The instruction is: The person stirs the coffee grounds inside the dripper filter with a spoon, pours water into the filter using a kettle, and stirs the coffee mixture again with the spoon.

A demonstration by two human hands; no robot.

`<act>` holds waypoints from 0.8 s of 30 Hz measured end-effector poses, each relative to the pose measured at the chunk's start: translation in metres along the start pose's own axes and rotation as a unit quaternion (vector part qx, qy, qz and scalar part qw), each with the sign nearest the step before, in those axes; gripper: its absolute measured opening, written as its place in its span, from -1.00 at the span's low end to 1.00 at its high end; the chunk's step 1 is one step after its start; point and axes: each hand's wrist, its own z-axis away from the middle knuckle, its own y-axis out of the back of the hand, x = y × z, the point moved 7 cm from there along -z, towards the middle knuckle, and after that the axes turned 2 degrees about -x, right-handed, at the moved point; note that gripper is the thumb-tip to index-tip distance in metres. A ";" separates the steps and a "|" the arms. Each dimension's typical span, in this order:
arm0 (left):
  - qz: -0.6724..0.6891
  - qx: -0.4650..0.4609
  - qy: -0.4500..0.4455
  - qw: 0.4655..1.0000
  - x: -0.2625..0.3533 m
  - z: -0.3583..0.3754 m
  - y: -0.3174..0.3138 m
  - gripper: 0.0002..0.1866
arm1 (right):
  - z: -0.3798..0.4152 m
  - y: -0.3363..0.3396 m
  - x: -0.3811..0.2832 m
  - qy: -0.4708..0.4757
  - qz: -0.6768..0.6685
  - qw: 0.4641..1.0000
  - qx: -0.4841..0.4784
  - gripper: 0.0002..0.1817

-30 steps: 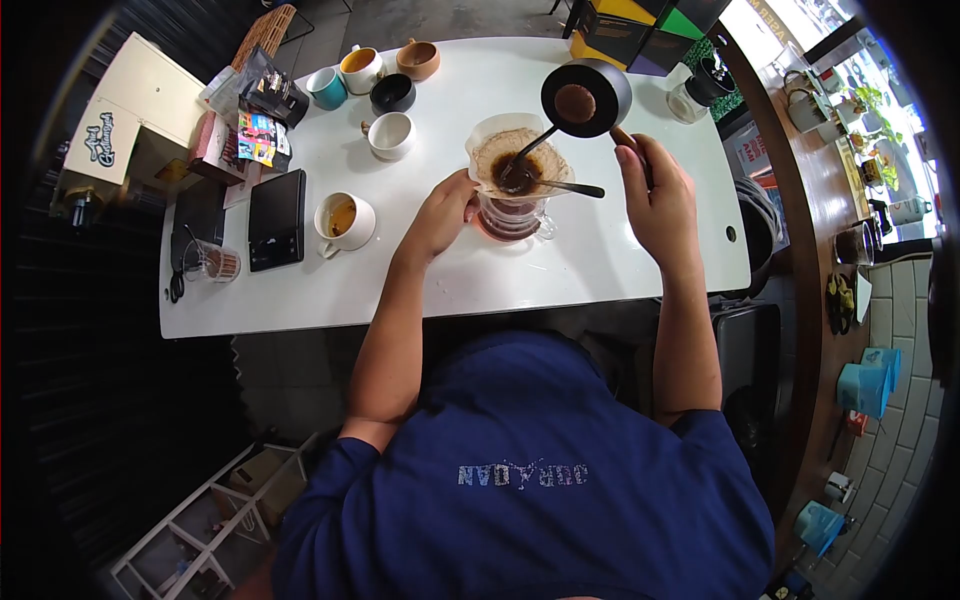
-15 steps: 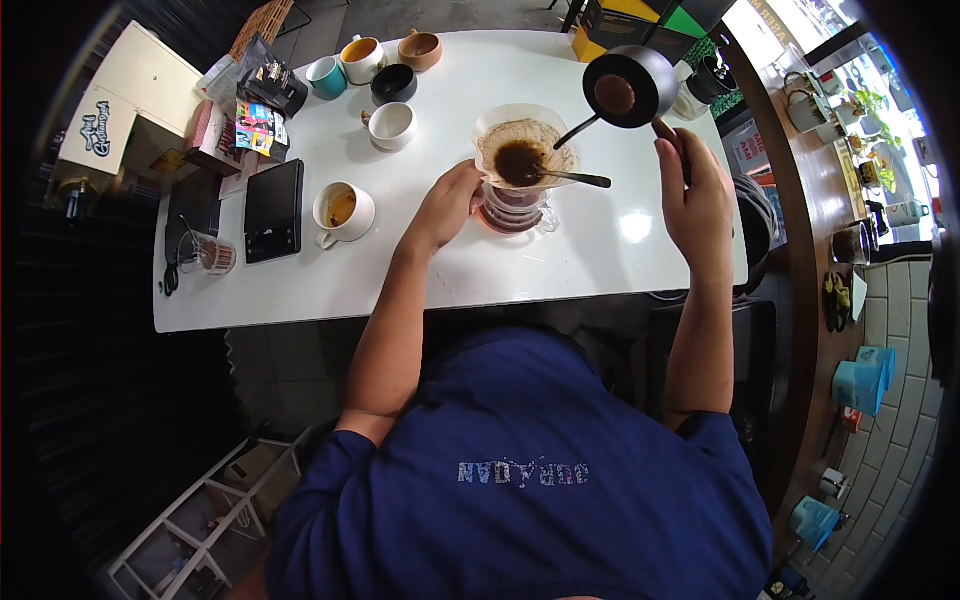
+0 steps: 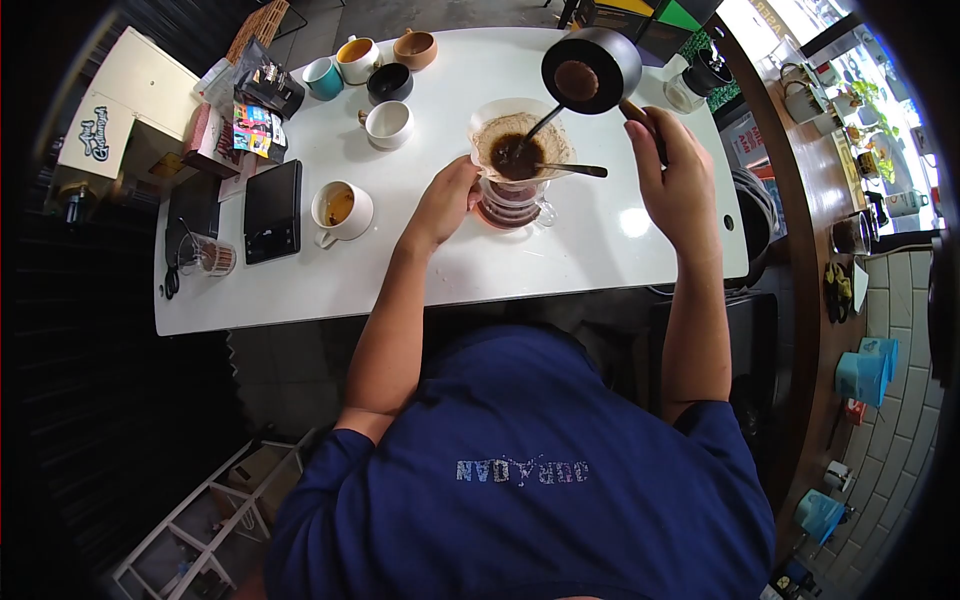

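Note:
My right hand (image 3: 680, 170) is closed around the handle of a black gooseneck kettle (image 3: 622, 68). The kettle is tipped, its thin spout over the paper filter (image 3: 548, 127), and a thin stream seems to fall into the dark wet coffee (image 3: 510, 158). The filter sits in a dripper on a glass coffee server (image 3: 512, 205) with some brown liquid. A spoon (image 3: 575, 170) leans in the filter, handle pointing right. My left hand (image 3: 447, 203) pinches the dripper's left side near the rim; the fingertips are partly hidden.
On the white table (image 3: 440, 275) stand a mug with amber liquid (image 3: 341, 208), a white cup (image 3: 389, 125), a black cup (image 3: 390, 84) and several other cups. A black scale (image 3: 272, 212), a glass (image 3: 208, 255) and coffee bags (image 3: 268, 85) are at left. A glass-based grinder (image 3: 700, 80) stands at right.
My right hand has moved the kettle left, bringing the spout lower and over the middle of the coffee. My left hand stays at the dripper.

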 end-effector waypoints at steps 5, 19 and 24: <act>0.012 -0.001 -0.011 1.000 0.003 0.001 -0.003 -0.61 | 0.002 0.008 0.011 -0.010 0.016 1.000 -0.010 -0.78; 0.017 0.028 0.007 0.999 0.007 0.004 -0.005 -0.61 | -0.007 -0.013 0.002 0.022 -0.013 1.000 0.006 -0.80; 0.007 0.016 0.007 1.000 0.007 0.003 -0.005 -0.60 | 0.001 -0.002 0.002 0.008 0.019 0.999 -0.037 -0.80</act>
